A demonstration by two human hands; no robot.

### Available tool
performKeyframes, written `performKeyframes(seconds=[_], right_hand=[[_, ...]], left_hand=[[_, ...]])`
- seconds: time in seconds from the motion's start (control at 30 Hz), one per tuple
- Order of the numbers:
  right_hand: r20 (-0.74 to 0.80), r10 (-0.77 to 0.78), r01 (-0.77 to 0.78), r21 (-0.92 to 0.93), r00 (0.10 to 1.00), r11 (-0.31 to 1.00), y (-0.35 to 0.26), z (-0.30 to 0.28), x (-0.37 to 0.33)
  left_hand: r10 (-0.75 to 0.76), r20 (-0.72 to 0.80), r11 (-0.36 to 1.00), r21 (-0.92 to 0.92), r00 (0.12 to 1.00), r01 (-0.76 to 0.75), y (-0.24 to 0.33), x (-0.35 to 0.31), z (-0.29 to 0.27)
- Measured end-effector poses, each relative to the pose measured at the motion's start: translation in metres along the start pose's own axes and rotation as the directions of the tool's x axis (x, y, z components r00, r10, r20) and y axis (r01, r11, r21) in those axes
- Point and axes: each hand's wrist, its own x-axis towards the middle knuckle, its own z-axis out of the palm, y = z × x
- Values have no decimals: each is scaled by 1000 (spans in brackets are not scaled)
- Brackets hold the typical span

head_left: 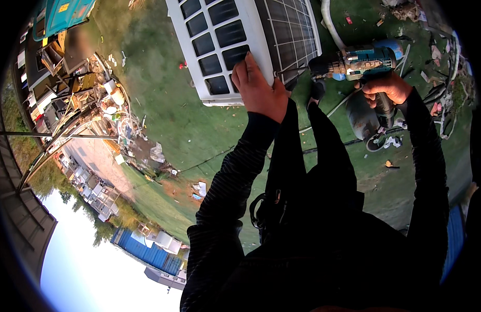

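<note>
Teal-and-black power drill [373, 59] held at a white, boxy casing [255, 36]

The casing sits on green ground [157, 67] ahead of the person, its front pierced by rectangular openings, its side covered by a white wire grille [290, 34]. The left hand [262, 92] rests on its near corner, fingers laid over the frame, unclenched. The right hand [388, 89] grasps the drill's handle; whether the trigger is pressed, I cannot tell. The slender dark bit [292, 69] points at that corner; contact is unclear.
</note>
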Motion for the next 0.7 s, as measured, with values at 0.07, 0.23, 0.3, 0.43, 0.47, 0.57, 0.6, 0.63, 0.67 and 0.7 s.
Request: performKeyframes(seconds=[0.07,0.23,0.3,0.43,0.47,0.57,0.6,0.63,0.67,0.7], right_hand=[[2,14,-14,-16,1000,1000,-8,1,-1],[22,47,-47,-4,999,999,-15,-6,4],[68,29,-27,-29,997,999,-17,-9,7],[82,46,-42,-49,996,998,-18,-9,8],[81,39,-34,-54,996,998,-18,-8,7],[80,24,-19,-72,997,997,-18,-5,4],[80,24,-17,-79,997,997,-19,-4,3],[79,23,-16,-86,997,996,-19,-5,3],[85,28,-26,-33,996,999,-17,-9,5],[118,21,-18,-33,993,999,-16,-12,7]], left_hand=[[-9,4,1000,3,1000,9,1,1,-1],[-10,-21,1000,16,1000,10,1,-1,1],[7,-50,1000,-15,999,-8,2,-1,3],[133,13,991,23,991,-133,-6,-3,0],[138,34,990,36,990,-139,-6,-3,-1],[139,126,982,107,982,-153,-5,2,-5],[130,173,976,152,976,-157,-2,6,-7],[120,220,967,197,968,-164,2,10,-11],[125,256,952,241,959,-189,4,15,-13],[108,297,945,264,949,-191,8,20,-17]])
